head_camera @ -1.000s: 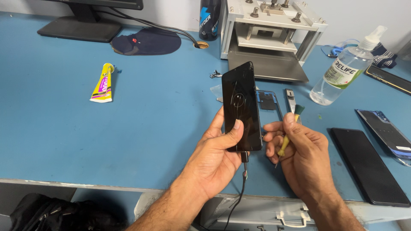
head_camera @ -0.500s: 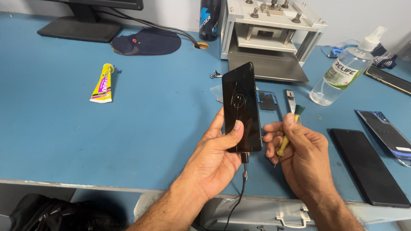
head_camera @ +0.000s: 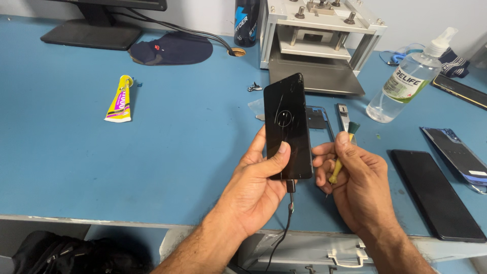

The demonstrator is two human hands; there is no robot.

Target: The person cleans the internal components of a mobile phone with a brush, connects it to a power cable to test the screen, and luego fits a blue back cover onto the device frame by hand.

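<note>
Head view, left hand (head_camera: 256,185) gripping phone (head_camera: 287,127) upright; right hand (head_camera: 355,175) pinching screwdriver (head_camera: 342,152)

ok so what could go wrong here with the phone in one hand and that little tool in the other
The left hand holds the black phone above the blue table mainly by thumb and fingers, so it could slip. A cable is plugged into its bottom edge and hangs over the table edge; a snag might tug the phone or strain the port. The right hand keeps a yellow-handled screwdriver close beside the glass, which already shows scratch-like marks, so a nudge might mark it further.
</note>
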